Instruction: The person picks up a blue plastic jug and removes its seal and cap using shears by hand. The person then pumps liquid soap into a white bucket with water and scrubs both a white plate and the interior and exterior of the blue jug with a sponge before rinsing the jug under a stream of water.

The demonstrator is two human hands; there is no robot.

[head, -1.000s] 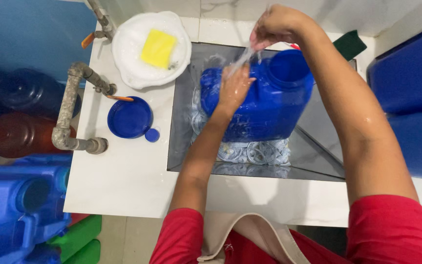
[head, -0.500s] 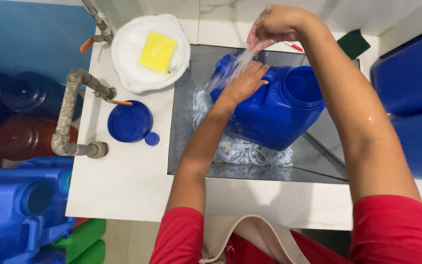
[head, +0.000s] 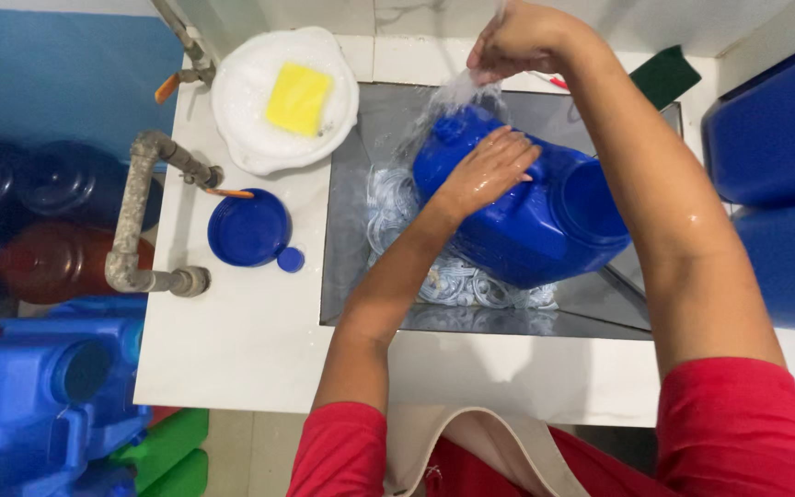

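My left hand point(head: 488, 171) lies flat and wet on the side of the blue jerrycan point(head: 545, 216), which lies tilted in the steel sink point(head: 351, 276), while my right hand point(head: 519, 39) is closed around something above it where water point(head: 457, 92) streams down. On the white counter point(head: 241, 331) to my left sit a round blue lid point(head: 248, 227), a small blue cap point(head: 291, 260) just beside it, and a white bowl point(head: 236, 101) of suds holding a yellow sponge point(head: 298, 98).

Head view, steeply down, close over sink point(head: 342, 184)
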